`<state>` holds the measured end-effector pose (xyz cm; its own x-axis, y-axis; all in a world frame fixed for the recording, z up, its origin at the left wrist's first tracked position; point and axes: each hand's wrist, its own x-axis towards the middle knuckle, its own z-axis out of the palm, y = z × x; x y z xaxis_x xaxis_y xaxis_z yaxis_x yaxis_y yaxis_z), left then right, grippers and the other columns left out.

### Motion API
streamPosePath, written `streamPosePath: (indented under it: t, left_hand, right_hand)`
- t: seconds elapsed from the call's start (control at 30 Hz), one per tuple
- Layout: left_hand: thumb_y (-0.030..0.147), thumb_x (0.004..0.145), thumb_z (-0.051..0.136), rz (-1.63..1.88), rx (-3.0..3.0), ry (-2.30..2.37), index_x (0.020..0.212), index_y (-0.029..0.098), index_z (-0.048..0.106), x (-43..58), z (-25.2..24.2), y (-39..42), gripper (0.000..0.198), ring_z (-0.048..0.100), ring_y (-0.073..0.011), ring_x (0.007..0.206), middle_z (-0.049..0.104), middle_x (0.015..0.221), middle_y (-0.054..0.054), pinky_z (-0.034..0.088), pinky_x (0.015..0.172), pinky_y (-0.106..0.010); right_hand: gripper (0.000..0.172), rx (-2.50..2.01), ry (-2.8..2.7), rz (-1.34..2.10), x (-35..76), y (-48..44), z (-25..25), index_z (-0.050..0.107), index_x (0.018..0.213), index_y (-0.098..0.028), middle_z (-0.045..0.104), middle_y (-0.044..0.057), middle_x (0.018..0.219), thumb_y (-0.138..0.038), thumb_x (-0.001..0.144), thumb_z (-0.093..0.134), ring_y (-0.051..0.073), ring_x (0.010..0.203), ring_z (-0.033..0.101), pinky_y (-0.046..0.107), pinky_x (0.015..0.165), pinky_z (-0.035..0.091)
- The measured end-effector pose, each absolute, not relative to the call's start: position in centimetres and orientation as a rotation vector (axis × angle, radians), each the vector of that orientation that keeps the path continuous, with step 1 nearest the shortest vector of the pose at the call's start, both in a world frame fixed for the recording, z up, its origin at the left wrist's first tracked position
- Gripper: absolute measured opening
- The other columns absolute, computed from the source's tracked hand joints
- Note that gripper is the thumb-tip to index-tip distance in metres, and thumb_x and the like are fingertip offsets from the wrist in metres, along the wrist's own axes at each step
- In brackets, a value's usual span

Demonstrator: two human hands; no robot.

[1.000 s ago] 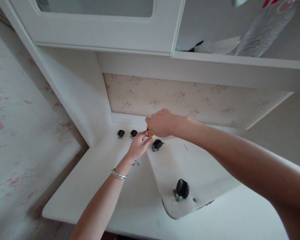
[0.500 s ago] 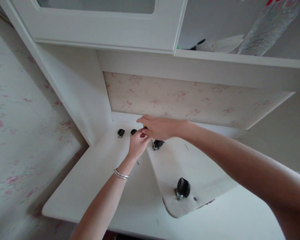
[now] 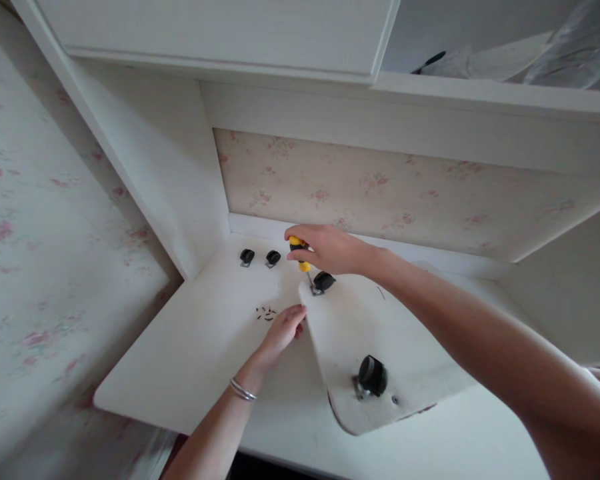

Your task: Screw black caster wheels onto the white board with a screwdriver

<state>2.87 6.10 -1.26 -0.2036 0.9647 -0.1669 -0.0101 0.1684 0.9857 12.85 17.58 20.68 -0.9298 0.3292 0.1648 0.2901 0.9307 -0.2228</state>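
My right hand [image 3: 333, 248] is closed round a yellow and black screwdriver [image 3: 304, 266]. The shaft slants down to the metal plate of a black caster wheel [image 3: 323, 281], at the upper corner of a white board [image 3: 365, 320]. Below it my left hand [image 3: 283, 328], with a silver bangle [image 3: 243, 390] on the wrist, grips the board's left edge, its fingers partly curled. Several small dark screws [image 3: 266, 313] lie loose left of that hand. Another caster [image 3: 372, 376] stands at the board's near end, beside a small hole.
Two loose casters, a left one [image 3: 247, 256] and a right one [image 3: 273, 258], sit at the back of the white desk [image 3: 180, 373]. A white cabinet [image 3: 220, 40] hangs overhead; its open shelf holds a clear plastic bottle [image 3: 575, 53]. Floral wallpaper [image 3: 40, 267] covers the left wall.
My left hand has come down from beside my right hand to the board's edge. The screwdriver, mostly hidden before, now shows with its shaft at the caster plate. The screws have come into view.
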Motion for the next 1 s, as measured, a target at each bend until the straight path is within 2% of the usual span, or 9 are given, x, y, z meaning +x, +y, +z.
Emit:
streamPosePath:
  t: [0.07, 0.17, 0.33, 0.43, 0.57, 0.7, 0.8, 0.93, 1.0]
  left_hand:
    - [0.056, 0.083, 0.056, 1.185, 1.000, 1.370, 0.065, 0.019, 0.055, 3.5, -1.3, 5.7, 0.042, 0.047, -0.0141, 0.057, 0.053, 0.060, 0.001, 0.035, 0.056, -0.028]
    - [0.052, 0.082, 0.059, 1.180, 0.984, 1.360, 0.059, 0.019, 0.050, 3.8, -1.0, 5.9, 0.041, 0.042, -0.0128, 0.055, 0.047, 0.055, 0.003, 0.031, 0.056, -0.028]
    - [0.050, 0.081, 0.058, 1.201, 0.939, 1.374, 0.058, 0.019, 0.050, 3.9, -0.9, 6.3, 0.039, 0.042, -0.0129, 0.056, 0.047, 0.055, 0.003, 0.031, 0.057, -0.028]
    - [0.051, 0.080, 0.059, 1.214, 0.923, 1.381, 0.059, 0.019, 0.050, 4.1, -1.0, 6.3, 0.039, 0.042, -0.0130, 0.056, 0.048, 0.056, 0.003, 0.031, 0.057, -0.028]
    - [0.051, 0.079, 0.060, 1.215, 0.919, 1.394, 0.059, 0.019, 0.050, 4.1, -1.0, 6.3, 0.040, 0.042, -0.0129, 0.056, 0.047, 0.056, 0.003, 0.030, 0.057, -0.028]
    - [0.053, 0.079, 0.061, 1.200, 0.963, 1.418, 0.058, 0.019, 0.049, 3.9, -1.3, 6.3, 0.042, 0.041, -0.0128, 0.056, 0.047, 0.055, 0.003, 0.028, 0.056, -0.029]
    - [0.053, 0.081, 0.059, 1.202, 0.980, 1.436, 0.059, 0.019, 0.049, 3.9, -1.5, 6.3, 0.042, 0.041, -0.0130, 0.056, 0.047, 0.056, 0.003, 0.027, 0.056, -0.029]
    - [0.051, 0.081, 0.058, 1.211, 0.952, 1.430, 0.059, 0.020, 0.049, 4.0, -1.6, 6.4, 0.039, 0.041, -0.0135, 0.056, 0.047, 0.056, 0.003, 0.028, 0.056, -0.029]
    - [0.050, 0.082, 0.057, 1.213, 0.948, 1.437, 0.058, 0.020, 0.048, 4.1, -1.6, 6.4, 0.039, 0.042, -0.0135, 0.056, 0.046, 0.055, 0.003, 0.028, 0.057, -0.029]
  right_hand:
    - [0.031, -0.489, -2.879, 0.208, 12.7, 17.6, 20.3, 0.060, 0.112, -0.019, 0.067, 0.008, 0.108, -0.044, 0.096, 0.049, 0.021, 0.093, 0.060, 0.031, 0.080, 0.042]
    - [0.034, -0.455, -2.870, 0.210, 12.6, 17.6, 19.6, 0.054, 0.124, -0.020, 0.062, 0.011, 0.120, -0.040, 0.100, 0.042, 0.022, 0.103, 0.059, 0.035, 0.087, 0.044]
    - [0.041, -0.411, -2.797, 0.501, 12.9, 17.4, 18.7, 0.038, 0.141, -0.019, 0.046, 0.013, 0.145, -0.031, 0.102, 0.032, 0.019, 0.125, 0.050, 0.036, 0.104, 0.038]
    - [0.041, -0.430, -2.789, 0.539, 13.1, 17.3, 18.9, 0.044, 0.139, -0.021, 0.052, 0.010, 0.141, -0.029, 0.100, 0.036, 0.019, 0.125, 0.051, 0.035, 0.103, 0.038]
    - [0.032, -0.401, -2.780, 0.445, 13.1, 16.9, 19.4, 0.059, 0.124, -0.021, 0.067, 0.006, 0.118, -0.033, 0.095, 0.051, 0.019, 0.101, 0.061, 0.032, 0.089, 0.043]
    - [0.030, -0.367, -2.783, 0.282, 12.8, 16.7, 19.0, 0.063, 0.115, -0.020, 0.065, 0.007, 0.105, -0.040, 0.095, 0.054, 0.018, 0.087, 0.059, 0.031, 0.078, 0.043]
    - [0.033, -0.378, -2.772, 0.246, 12.6, 16.7, 18.4, 0.058, 0.123, -0.020, 0.061, 0.010, 0.114, -0.039, 0.098, 0.047, 0.019, 0.092, 0.059, 0.032, 0.082, 0.044]
    - [0.034, -0.318, -2.746, 0.387, 12.7, 17.0, 18.1, 0.049, 0.129, -0.017, 0.055, 0.013, 0.131, -0.031, 0.102, 0.034, 0.020, 0.112, 0.056, 0.034, 0.097, 0.041]
    - [0.037, -0.364, -2.748, 0.444, 12.7, 17.2, 18.2, 0.046, 0.133, -0.017, 0.054, 0.013, 0.135, -0.031, 0.103, 0.030, 0.021, 0.115, 0.055, 0.037, 0.098, 0.041]
